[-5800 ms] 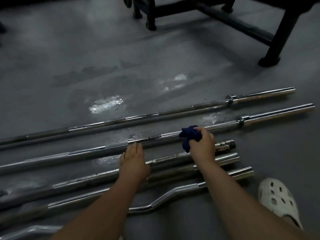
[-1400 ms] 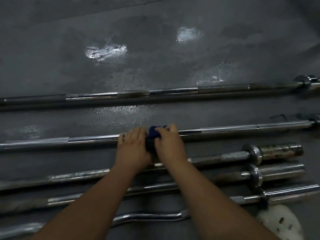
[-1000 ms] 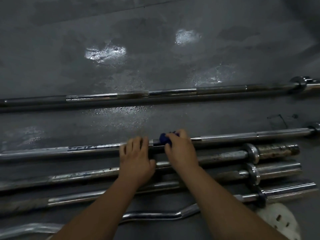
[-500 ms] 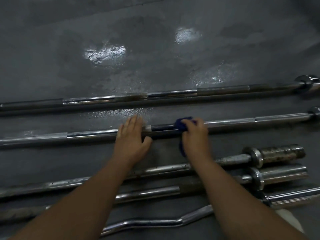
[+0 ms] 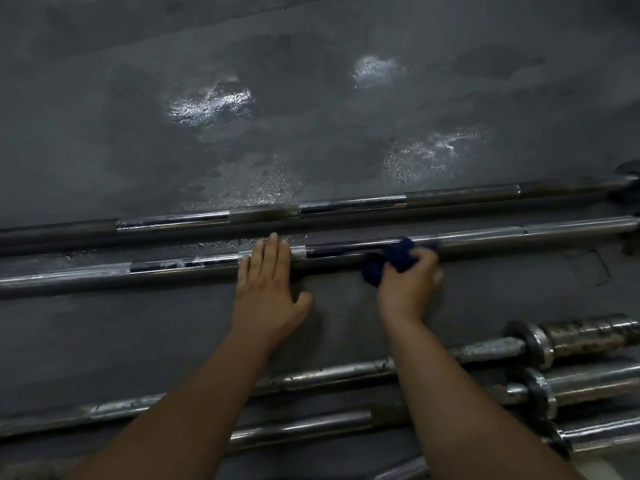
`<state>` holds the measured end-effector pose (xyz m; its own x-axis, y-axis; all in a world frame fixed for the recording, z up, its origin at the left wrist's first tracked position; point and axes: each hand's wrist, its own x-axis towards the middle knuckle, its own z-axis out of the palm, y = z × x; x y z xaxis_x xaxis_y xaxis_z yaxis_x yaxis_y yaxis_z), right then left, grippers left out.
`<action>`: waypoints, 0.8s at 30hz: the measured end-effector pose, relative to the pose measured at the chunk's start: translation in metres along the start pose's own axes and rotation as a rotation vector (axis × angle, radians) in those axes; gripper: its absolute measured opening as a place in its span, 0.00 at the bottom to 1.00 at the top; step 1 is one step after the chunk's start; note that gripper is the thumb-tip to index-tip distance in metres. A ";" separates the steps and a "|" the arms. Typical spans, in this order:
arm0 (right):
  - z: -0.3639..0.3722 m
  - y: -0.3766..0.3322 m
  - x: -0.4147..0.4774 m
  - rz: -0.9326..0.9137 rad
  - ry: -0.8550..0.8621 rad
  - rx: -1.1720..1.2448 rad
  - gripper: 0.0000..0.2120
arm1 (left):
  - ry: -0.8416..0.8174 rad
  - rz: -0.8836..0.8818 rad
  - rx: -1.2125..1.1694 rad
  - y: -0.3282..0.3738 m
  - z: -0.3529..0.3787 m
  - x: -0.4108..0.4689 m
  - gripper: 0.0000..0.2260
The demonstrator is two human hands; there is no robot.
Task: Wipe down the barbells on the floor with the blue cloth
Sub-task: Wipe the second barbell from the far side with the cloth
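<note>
Cloth (image 5: 391,259), dark blue and crumpled into a wad, sits just right of the picture's middle, toward 3 o'clock. The right hand (image 5: 408,289) has its fingers curled round the cloth and presses it onto the near long chrome barbell (image 5: 485,237), a thin steel shaft with knurled bands. At 9 o'clock from the cloth, apart from it on the same shaft, the left hand (image 5: 266,289) lies flat. Its four fingers are straight and close together across the bar, and the thumb is spread sideways over the dark grey floor (image 5: 311,116).

Two long barbells cross the whole width, tilted slightly up to the right. The far long chrome barbell (image 5: 346,204) lies at 12 o'clock from the wiped one, near it, with a narrow dark gap between them. Both run out of the left edge. The far one shows a collar at the right edge.

Three shorter barbells lie packed together at 5 o'clock, each with a round collar:
- a rusty-sleeved steel barbell (image 5: 588,332)
- a grey-sleeved steel barbell (image 5: 595,379) below it
- a corner chrome barbell (image 5: 602,434) in the lower right

One more metal tube (image 5: 398,472) shows at 6 o'clock, cut by the bottom edge, too little to identify.

Open room: a strip of floor runs between the wiped bar and the shorter ones, crossed by both forearms. A wide stretch lies toward 12 o'clock, carrying three bright wet patches (image 5: 211,102).
</note>
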<state>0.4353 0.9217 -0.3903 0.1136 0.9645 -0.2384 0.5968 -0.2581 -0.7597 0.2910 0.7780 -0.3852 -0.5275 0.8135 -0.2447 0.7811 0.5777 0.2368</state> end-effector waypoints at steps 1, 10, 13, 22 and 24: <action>0.009 -0.004 0.000 0.230 0.036 0.182 0.19 | 0.007 -0.002 0.001 0.000 0.002 0.001 0.43; 0.033 -0.019 -0.016 0.830 -0.280 1.066 0.21 | 0.026 -0.017 -0.055 0.002 0.001 0.000 0.43; 0.046 -0.031 -0.035 0.894 -0.274 1.084 0.24 | 0.048 -0.074 -0.114 0.010 -0.003 -0.002 0.41; -0.034 -0.035 -0.006 0.422 0.017 0.436 0.15 | -0.010 -0.068 -0.023 0.008 -0.017 0.001 0.30; -0.034 -0.021 -0.023 0.132 0.035 -0.007 0.19 | -0.003 -0.074 -0.057 0.011 -0.012 -0.008 0.26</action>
<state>0.4466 0.9068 -0.3482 0.2192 0.9236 -0.3144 0.5807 -0.3825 -0.7187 0.2995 0.7788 -0.3700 -0.5816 0.7686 -0.2662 0.7202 0.6388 0.2708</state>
